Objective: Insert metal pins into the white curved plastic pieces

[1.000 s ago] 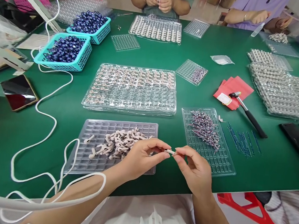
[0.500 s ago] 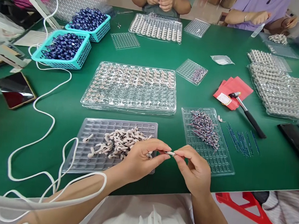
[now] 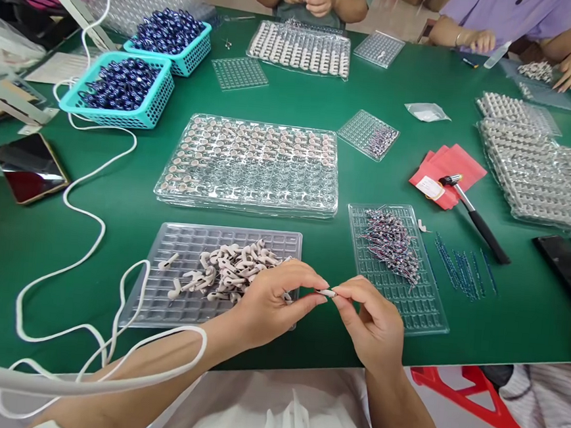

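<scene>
Between my hands is a small white earbud shell (image 3: 327,293), lying nearly level above the table's front part. My left hand (image 3: 279,299) pinches one end with thumb and fingertips. At the other end, my right hand (image 3: 373,323) has its thumb and forefinger closed on the tip; whether they also hold a tiny part is too small to tell. Beside my left hand, a pile of white earbud shells (image 3: 232,269) lies on a grey compartment tray (image 3: 147,302). A clear tray (image 3: 421,310) beyond my right hand bears a heap of small wired parts (image 3: 394,246).
Clear blister trays (image 3: 262,189) partly filled with earbud pieces stand ahead. Blue baskets (image 3: 112,118) hold shiny dark-blue parts. A hammer (image 3: 477,219) rests partly on red packets (image 3: 447,164). A white cable (image 3: 90,245) winds along the left, near a phone (image 3: 31,167). Co-workers sit opposite.
My hands keep almost the same pinch on the earbud shell. Across the table, the co-worker in purple has lowered both hands toward the table. The view has shifted slightly.
</scene>
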A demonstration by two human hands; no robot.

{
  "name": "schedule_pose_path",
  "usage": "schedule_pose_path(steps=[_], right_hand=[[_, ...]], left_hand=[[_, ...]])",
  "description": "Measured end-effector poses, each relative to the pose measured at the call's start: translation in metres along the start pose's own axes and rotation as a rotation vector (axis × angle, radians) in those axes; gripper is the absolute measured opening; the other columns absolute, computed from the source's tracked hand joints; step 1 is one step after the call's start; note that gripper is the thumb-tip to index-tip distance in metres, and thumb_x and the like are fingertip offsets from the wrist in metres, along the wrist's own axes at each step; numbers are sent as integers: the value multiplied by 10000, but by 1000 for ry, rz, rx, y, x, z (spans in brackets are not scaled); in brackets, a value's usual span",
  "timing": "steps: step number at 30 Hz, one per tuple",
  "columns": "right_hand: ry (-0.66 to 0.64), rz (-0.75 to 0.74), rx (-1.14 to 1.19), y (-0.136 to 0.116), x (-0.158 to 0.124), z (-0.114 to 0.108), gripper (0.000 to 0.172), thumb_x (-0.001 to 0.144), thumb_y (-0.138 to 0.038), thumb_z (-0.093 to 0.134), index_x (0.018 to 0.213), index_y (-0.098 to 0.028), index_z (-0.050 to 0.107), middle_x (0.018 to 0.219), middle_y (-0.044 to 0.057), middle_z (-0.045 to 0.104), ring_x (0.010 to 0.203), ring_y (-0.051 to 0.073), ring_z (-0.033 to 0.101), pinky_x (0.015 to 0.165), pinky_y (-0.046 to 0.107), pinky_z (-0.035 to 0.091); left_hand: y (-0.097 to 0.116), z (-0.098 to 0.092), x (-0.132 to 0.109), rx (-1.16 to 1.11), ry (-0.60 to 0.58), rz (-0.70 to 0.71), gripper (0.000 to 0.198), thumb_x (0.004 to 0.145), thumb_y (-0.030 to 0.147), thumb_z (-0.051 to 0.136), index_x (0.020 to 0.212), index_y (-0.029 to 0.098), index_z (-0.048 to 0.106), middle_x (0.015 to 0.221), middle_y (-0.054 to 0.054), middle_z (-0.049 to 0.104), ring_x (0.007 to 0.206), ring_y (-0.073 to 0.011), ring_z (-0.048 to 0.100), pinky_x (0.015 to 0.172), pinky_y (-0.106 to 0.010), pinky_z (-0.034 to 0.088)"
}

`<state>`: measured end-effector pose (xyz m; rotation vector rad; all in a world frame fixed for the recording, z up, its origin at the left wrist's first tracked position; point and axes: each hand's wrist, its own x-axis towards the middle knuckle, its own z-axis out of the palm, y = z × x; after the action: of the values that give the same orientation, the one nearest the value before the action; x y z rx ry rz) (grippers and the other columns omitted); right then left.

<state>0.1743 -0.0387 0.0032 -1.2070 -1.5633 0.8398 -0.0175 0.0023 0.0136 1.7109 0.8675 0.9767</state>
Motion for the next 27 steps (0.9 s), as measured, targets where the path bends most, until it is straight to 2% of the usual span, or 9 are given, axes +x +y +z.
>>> schedule_pose_path(steps=[10, 17, 20, 23, 25, 27], right_hand=[[-9, -5, 13, 2, -1, 0, 199, 892, -95, 599, 997, -246, 674, 839, 21, 670, 751, 156, 596, 708, 322, 498], [-14, 63, -94, 3, -4, -1, 162, 929, -211, 577, 1061, -237, 668, 905, 48, 698, 798, 175, 652, 696, 302, 540], [4, 104, -169, 5, -6, -4, 215, 935, -265, 574, 1138, -257, 645, 941, 36, 727, 808, 175, 681, 709, 283, 561], [4, 97, -210, 8, -7, -5, 220, 934, -316, 573, 1133, -270, 655, 962, 33, 749, 845, 187, 711, 701, 262, 577], [2, 85, -225, 10, -7, -6, 215, 930, -353, 571, 1101, -271, 672, 971, 41, 758, 848, 197, 726, 695, 259, 592], [4, 81, -235, 11, -6, -6, 216, 919, -390, 577, 1058, -272, 693, 953, 47, 766, 824, 205, 738, 664, 253, 605]], left_hand=[[0, 1, 2, 1, 2, 0, 121, 862, 123, 662, 943, 184, 727, 865, -76, 751, 838, -198, 667, 799, -355, 544], [4, -2, 4, 38, -3, -82, 104, 866, 183, 661, 950, 183, 722, 894, -77, 743, 856, -199, 674, 809, -334, 543], [12, -20, 11, 97, -14, -154, 138, 880, 231, 645, 985, 177, 716, 954, -89, 734, 878, -204, 680, 805, -321, 549], [24, -49, 15, 205, -21, -198, 176, 912, 271, 600, 1030, 192, 703, 1062, -92, 724, 955, -212, 676, 841, -321, 544], [31, -70, 13, 332, -67, -216, 182, 920, 275, 583, 1038, 206, 703, 1129, -90, 715, 1043, -235, 659, 883, -339, 530], [36, -91, 9, 463, -163, -242, 208, 900, 286, 612, 1071, 214, 705, 1191, -95, 702, 1113, -269, 640, 903, -360, 519]])
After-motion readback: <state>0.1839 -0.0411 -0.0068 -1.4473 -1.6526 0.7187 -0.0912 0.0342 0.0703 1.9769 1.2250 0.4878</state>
